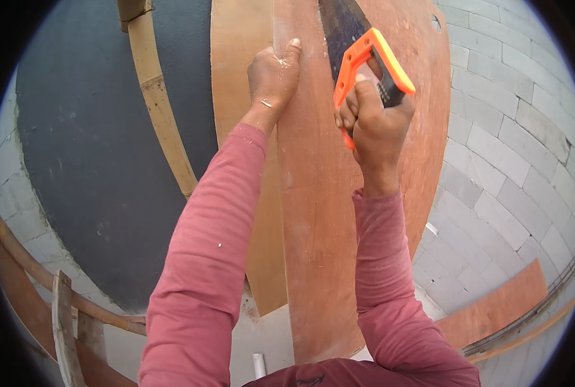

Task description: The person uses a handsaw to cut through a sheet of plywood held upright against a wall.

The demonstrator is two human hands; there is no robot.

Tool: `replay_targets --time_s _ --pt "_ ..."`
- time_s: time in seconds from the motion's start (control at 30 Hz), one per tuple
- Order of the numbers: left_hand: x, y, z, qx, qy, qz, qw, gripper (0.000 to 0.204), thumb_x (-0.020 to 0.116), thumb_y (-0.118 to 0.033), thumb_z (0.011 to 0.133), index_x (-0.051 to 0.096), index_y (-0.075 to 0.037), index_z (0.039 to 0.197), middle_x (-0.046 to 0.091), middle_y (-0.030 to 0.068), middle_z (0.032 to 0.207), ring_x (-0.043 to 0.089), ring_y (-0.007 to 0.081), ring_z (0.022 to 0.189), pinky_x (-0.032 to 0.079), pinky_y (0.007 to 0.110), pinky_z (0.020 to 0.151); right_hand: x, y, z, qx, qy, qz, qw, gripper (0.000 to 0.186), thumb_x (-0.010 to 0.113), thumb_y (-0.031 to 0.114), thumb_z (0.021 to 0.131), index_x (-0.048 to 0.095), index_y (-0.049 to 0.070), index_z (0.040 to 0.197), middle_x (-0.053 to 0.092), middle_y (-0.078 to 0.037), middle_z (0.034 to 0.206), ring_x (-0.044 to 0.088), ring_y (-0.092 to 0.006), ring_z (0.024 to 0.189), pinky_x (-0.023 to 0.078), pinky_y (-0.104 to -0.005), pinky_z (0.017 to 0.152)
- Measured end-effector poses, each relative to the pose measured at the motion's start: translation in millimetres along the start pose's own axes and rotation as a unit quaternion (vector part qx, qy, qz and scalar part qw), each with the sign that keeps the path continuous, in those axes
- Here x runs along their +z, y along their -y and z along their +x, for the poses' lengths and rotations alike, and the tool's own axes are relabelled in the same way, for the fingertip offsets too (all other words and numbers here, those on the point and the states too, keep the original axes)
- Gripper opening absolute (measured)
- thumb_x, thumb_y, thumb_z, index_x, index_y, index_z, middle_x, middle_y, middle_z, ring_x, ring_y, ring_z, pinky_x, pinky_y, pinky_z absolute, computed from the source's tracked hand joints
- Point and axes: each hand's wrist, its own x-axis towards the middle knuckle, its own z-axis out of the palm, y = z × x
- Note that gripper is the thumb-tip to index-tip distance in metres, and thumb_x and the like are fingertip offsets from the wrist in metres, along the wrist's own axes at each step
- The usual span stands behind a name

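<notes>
My left hand (pixel 273 77) is closed at the seam between a tan board (pixel 242 45) and a reddish plywood sheet (pixel 319 258), its thumb up and its fingertips mostly hidden. My right hand (pixel 374 122) grips the orange and black handle (pixel 385 58) of a handsaw. The dark blade (pixel 342 22) runs up from the handle over the reddish plywood, to the right of my left hand; whether its teeth are in the wood I cannot tell. Pale wood flecks cling to my left hand and wrist.
A dark grey painted surface (pixel 94 193) stands at the left, with a bamboo strip (pixel 158 122) over it. Grey block walls (pixel 494 180) show at both sides. Plywood offcuts (pixel 494 303), a bamboo pole (pixel 26 251), a weathered plank (pixel 65 322) and a short white pipe (pixel 259 364) lie lower down.
</notes>
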Motion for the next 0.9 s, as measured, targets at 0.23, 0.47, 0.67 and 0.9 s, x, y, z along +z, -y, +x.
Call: replay_targets --time_s 0.23,0.47,0.67,0.9 --pt "16 -12 -11 0.016 0.015 -0.007 1.000 0.057 0.065 -0.049 0.102 0.077 0.006 0.099 0.077 0.0292 0.096 0.076 0.0437 0.094 0.058 0.050 0.087 -7 4 17 -0.008 -0.004 -0.011 1.000 0.020 0.056 0.004 0.102 0.060 -0.003 0.121 0.045 0.001 0.061 0.044 -0.0098 0.046 0.044 -0.0317 0.047" --pt "1 5 3 0.017 -0.005 0.023 1.000 0.056 0.065 -0.049 0.102 0.077 0.006 0.100 0.078 0.0287 0.096 0.077 0.0433 0.095 0.058 0.050 0.087 0 -1 24 0.035 0.016 0.049 0.998 0.014 0.056 0.005 0.100 0.064 -0.002 0.109 0.046 0.001 0.061 0.044 -0.0098 0.046 0.045 -0.0327 0.048" --pt "11 -9 -6 0.032 0.003 0.017 0.999 0.058 0.065 -0.050 0.102 0.077 0.006 0.100 0.077 0.0301 0.097 0.077 0.0439 0.095 0.058 0.051 0.087 -33 17 -58 0.010 0.017 0.031 0.999 0.031 0.054 0.004 0.103 0.059 -0.007 0.132 0.046 0.001 0.061 0.042 -0.0091 0.046 0.045 -0.0312 0.048" --pt "3 6 0 0.004 0.000 0.010 1.000 0.059 0.065 -0.050 0.103 0.075 0.007 0.095 0.076 0.0309 0.093 0.076 0.0449 0.093 0.058 0.051 0.085 12 -8 52 0.020 0.015 0.020 0.999 0.013 0.057 0.004 0.102 0.059 -0.003 0.112 0.046 0.002 0.061 0.043 -0.0100 0.045 0.045 -0.0323 0.047"
